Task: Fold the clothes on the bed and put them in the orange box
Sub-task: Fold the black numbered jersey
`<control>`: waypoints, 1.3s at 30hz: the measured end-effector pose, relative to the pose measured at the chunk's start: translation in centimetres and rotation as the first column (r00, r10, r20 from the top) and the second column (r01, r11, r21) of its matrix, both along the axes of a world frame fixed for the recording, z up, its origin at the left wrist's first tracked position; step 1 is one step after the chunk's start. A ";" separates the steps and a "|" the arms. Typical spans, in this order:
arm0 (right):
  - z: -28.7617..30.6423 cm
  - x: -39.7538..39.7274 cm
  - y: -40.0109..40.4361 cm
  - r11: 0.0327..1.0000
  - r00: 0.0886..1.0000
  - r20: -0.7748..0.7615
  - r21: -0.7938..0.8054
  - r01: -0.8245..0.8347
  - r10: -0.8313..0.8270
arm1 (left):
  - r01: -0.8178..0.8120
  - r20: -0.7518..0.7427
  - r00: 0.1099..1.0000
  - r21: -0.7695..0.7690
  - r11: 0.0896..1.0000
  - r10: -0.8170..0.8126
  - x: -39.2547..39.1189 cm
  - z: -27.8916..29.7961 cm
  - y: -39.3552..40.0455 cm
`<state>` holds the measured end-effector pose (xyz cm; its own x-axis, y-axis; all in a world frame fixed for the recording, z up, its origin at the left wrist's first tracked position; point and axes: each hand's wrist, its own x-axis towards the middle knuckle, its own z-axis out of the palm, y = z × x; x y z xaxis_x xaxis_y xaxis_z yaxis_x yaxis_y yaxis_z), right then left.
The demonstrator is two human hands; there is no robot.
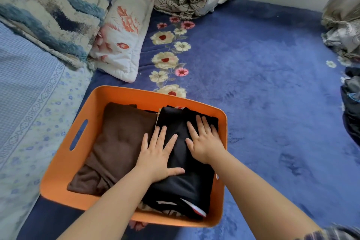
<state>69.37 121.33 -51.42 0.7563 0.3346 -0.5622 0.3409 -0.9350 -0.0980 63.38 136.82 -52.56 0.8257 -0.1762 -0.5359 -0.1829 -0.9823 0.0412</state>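
The orange box (64,161) stands on the bed (272,103) near its front edge. In its right half lies the folded black garment (181,181), under the straight, spread fingers of the left hand (158,154) and the right hand (204,140), which press it flat; a brown garment (116,142) lies beside it.

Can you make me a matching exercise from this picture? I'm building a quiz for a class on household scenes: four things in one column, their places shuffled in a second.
Things:
1. brown garment
2. black garment
3. white flowered pillow
4. dark clothes

Places:
A. at the right edge of the bed
B. left side of the orange box
C. on the bed beyond the box, leaning on the wavy blue cushion
D. right side of the box, under the left hand and right hand

Pairs: 1-B, 2-D, 3-C, 4-A
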 end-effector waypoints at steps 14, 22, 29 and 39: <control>4.0 3.5 -0.1 0.899 0.899 0.064 0.031 -0.436 0.434 | -0.371 -0.201 0.913 -0.040 0.928 0.356 -6.1 4.0 -5.5; -0.5 3.3 0.9 0.945 0.946 0.016 0.027 -0.326 0.325 | -0.342 -0.306 0.894 0.011 0.940 0.328 -5.3 1.4 -5.7; -2.6 4.1 0.9 0.950 0.951 -0.035 0.070 -0.305 0.308 | -0.296 -0.404 0.869 0.039 0.955 0.286 -4.2 -0.9 -5.6; -4.2 3.9 1.7 0.947 0.947 0.040 -0.007 -0.320 0.320 | -0.292 -0.366 0.878 0.098 0.951 0.308 -4.0 -2.3 -5.8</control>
